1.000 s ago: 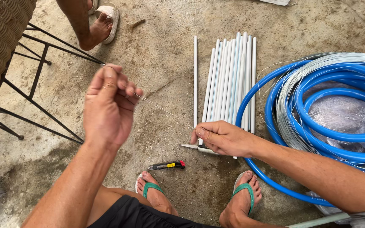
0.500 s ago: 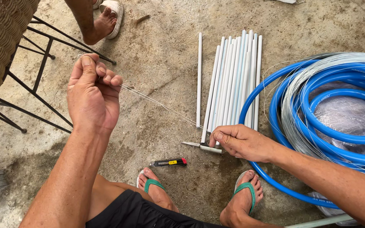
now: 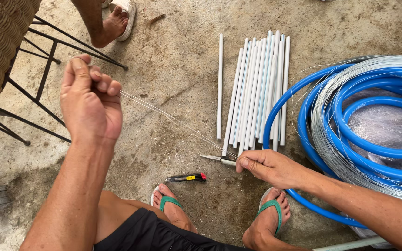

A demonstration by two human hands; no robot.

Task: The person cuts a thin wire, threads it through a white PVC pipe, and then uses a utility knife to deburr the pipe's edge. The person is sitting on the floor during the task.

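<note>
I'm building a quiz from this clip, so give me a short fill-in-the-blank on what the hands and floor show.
1. A thin wire is stretched between the left hand and the ____ hand.
2. The coiled hose is ____ in colour.
3. The utility knife lies on the floor near the person's ____.

Missing words: right; blue; feet

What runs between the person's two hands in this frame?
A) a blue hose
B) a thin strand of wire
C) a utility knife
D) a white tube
B: a thin strand of wire stretches taut from the raised left hand down to the right hand, while the blue hose, the white tubes and the utility knife lie on the floor.
</note>
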